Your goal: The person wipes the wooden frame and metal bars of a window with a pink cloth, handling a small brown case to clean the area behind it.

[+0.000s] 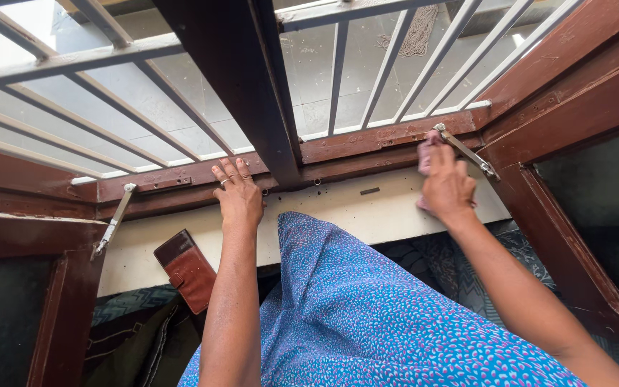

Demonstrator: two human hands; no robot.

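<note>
blue dress (367,315) up close | brown window frame (367,143), white grille (388,64), pale sill (338,208), wallet (186,269) leaning below | left hand (238,195) flat, fingers spread on frame, holding nothing | right hand (447,186) closed on pink cloth (425,154), pressed at frame by stay (467,152)

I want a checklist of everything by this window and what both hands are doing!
Surface: brown wooden window frame above a white ledge.
Job's things: pink cloth pressed on the frame.
Clutter: brown wallet leaning below the ledge.
Grippers: left hand flat on the frame, empty; right hand holding the cloth.
Cables: nothing seen.
Surroundings: white window bars, metal stay, open shutters either side, blue patterned garment.
</note>
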